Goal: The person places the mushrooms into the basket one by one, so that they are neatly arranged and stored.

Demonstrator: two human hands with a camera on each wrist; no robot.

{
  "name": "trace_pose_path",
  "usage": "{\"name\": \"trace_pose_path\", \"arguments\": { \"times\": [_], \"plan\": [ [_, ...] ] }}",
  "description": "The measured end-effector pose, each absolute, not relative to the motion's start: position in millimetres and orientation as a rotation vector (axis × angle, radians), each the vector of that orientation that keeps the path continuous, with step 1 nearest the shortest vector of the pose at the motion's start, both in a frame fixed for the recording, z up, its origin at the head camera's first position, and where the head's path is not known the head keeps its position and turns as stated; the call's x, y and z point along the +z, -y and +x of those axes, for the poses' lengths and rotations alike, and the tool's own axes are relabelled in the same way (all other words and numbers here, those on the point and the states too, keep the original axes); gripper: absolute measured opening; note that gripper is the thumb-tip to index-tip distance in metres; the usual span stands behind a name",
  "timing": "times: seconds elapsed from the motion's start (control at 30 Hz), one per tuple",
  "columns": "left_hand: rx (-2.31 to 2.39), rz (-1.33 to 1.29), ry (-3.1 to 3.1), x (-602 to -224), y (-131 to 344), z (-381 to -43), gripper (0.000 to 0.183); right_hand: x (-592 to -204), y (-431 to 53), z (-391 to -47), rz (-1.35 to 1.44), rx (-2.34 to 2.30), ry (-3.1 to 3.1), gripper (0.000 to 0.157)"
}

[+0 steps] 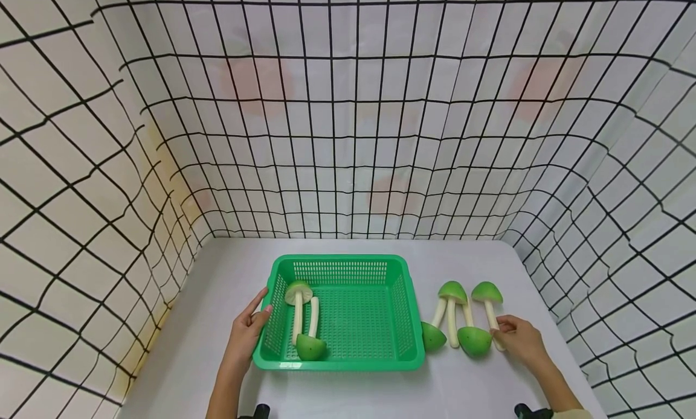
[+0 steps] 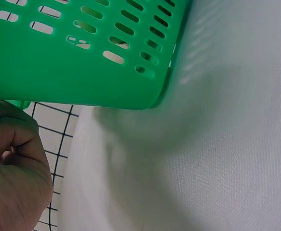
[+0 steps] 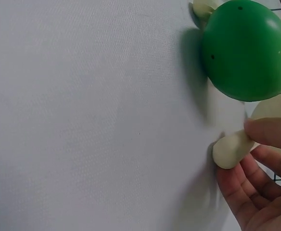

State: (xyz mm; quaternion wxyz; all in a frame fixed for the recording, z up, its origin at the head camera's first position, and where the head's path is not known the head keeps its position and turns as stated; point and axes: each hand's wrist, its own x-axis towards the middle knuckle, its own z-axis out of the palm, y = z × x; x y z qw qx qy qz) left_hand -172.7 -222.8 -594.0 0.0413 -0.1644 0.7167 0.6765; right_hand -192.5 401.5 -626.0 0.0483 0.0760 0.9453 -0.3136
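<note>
Right-hand grip: thumb and fingers pinch the lower stem of the rightmost green-capped, white-stemmed model mushroom, which lies on the white cloth-covered surface, cap pointing away from the person. Left-hand grip: holds the left rim of a green rectangular plastic mesh basket, thumb over the edge, fingers bent outside (wrist view shows this side close up).

Just left of the pinched piece, three similar mushrooms lie in a row: one cap-near, one cap-far, one cap-near right beside the basket wall (contact cannot be told). Inside the basket, toward its left side, lie two more: one cap-far, one cap-near. Black wire grid stands behind.
</note>
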Motion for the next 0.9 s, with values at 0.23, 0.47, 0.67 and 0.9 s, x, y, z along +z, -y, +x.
{"name": "trace_pose_path", "arguments": {
  "times": [0.23, 0.47, 0.67, 0.9],
  "plan": [
    [2.075, -0.503, -2.179, -596, 224, -176, 0.054, -622, -404, -195, 0.267, -0.983, -2.904, 0.046],
    [2.071, -0.496, -2.184, -594, 223, -173, 0.056, -617, -400, -195, 0.281, -0.998, -2.934, 0.050],
    [2.063, -0.491, -2.188, -594, 225, -171, 0.056, -608, -391, -194, 0.272, -1.064, -2.927, 0.052],
    [2.087, -0.487, -2.181, -593, 223, -173, 0.056, -595, -378, -197, 0.321, -1.153, -2.900, 0.053]
  ]
}}
